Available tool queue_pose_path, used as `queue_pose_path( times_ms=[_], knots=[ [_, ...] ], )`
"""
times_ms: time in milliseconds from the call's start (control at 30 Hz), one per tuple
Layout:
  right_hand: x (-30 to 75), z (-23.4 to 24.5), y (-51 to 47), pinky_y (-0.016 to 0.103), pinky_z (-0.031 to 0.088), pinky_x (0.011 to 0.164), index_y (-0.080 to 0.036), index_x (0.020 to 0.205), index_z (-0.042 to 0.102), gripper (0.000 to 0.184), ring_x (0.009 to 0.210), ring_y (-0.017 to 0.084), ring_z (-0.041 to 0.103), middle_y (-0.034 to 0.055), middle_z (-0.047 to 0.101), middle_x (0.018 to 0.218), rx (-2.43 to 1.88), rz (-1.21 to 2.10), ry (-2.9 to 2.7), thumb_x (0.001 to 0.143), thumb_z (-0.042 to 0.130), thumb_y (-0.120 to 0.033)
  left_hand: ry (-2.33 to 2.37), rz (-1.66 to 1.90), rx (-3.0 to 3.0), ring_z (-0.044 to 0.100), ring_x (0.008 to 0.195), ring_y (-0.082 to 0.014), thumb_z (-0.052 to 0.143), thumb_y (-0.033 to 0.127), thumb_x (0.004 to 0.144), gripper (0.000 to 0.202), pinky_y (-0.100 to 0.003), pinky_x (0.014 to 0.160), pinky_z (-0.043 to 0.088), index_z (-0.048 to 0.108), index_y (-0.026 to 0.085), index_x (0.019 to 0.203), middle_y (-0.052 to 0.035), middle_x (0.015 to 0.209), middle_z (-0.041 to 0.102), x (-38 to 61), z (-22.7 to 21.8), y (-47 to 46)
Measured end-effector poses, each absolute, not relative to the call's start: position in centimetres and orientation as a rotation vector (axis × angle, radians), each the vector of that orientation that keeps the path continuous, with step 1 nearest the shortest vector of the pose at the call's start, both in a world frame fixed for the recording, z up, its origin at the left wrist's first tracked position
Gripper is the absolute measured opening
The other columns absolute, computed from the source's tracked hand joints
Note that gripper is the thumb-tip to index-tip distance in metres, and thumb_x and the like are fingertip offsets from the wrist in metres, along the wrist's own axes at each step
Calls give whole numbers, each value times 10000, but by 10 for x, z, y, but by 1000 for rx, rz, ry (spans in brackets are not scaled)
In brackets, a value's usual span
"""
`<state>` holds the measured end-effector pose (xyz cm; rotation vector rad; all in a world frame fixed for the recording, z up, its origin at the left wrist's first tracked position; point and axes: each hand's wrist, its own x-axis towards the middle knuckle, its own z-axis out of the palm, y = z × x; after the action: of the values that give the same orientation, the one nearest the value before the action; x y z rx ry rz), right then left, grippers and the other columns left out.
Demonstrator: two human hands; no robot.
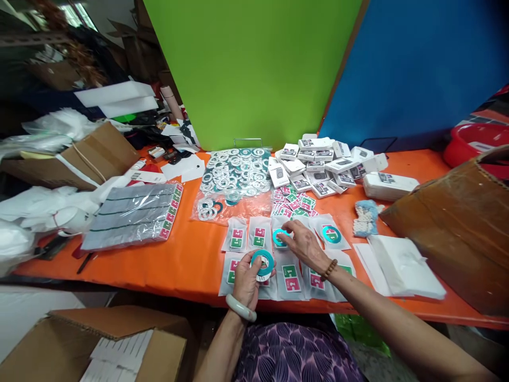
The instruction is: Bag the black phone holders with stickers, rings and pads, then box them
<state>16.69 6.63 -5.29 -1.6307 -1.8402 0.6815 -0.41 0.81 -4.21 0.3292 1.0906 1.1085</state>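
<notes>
My left hand [247, 278], with a pale bangle at the wrist, is closed around a few teal-and-white flat rings [263, 264] held over the near row of pouches. Farther forward, my right hand [304, 243], wearing a beaded bracelet, pinches the edge of a single teal ring [279, 238] lying at a frosted pouch. Another teal ring [331, 235] rests on the pouch to the right. Two rows of frosted pouches [293, 292] carry pink-and-green cards [291, 278]; my hands and forearm partly cover some.
Behind are a plastic bag of rings [236, 172], loose pink-and-green cards [292, 201] and piled small white boxes [318, 167]. A wrapped grey bundle [131, 215] lies left. To the right are white pouches [407, 268] and a large carton [457, 233]. An open carton [115, 321] stands below left.
</notes>
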Motion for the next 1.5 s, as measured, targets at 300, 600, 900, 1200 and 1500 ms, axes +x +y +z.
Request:
queue_pose_path(
  times_ms=[300, 600, 900, 1200, 1500],
  knots=[
    [133, -40, 59, 216, 191, 420, -170, 652, 533, 349, 409, 39, 292, -90, 426, 491, -1297, 1887, -1179, 576, 757, -427, 1182, 1159, 363, 614, 561, -127, 848, 400, 518, 500, -228, 488, 509, 649, 115, 877, -23, 707, 682, -11, -43, 6],
    [121, -48, 85, 209, 254, 383, -191, 663, 508, 327, 377, 51, 351, -73, 489, 500, -1351, 1750, -1227, 597, 719, -432, 1228, 1246, 318, 596, 494, -121, 849, 409, 489, 506, -230, 463, 495, 634, 111, 837, -18, 622, 675, -29, -52, 5],
    [123, -63, 105, 278, 400, 639, -177, 684, 597, 123, 684, 159, 526, 23, 588, 699, -1620, 1022, -1706, 714, 651, -283, 1310, 1252, 228, 626, 499, -153, 873, 421, 397, 547, -264, 470, 524, 629, 117, 782, -21, 588, 675, -40, -50, -1],
    [96, -42, 73, 228, 337, 468, -175, 733, 600, 249, 486, 90, 436, -15, 586, 598, -1270, 1653, -1672, 703, 668, -413, 1274, 1305, 240, 576, 471, -102, 872, 380, 440, 483, -218, 452, 488, 634, 116, 766, -4, 594, 660, -44, -48, 0],
    [70, -65, 113, 220, 312, 436, -171, 761, 546, 339, 421, 72, 384, -29, 569, 564, -1420, 1462, -1611, 675, 683, -469, 1298, 1356, 179, 670, 560, -194, 870, 429, 434, 537, -261, 501, 512, 594, 130, 783, -16, 592, 669, -57, -48, -10]
  ],
)
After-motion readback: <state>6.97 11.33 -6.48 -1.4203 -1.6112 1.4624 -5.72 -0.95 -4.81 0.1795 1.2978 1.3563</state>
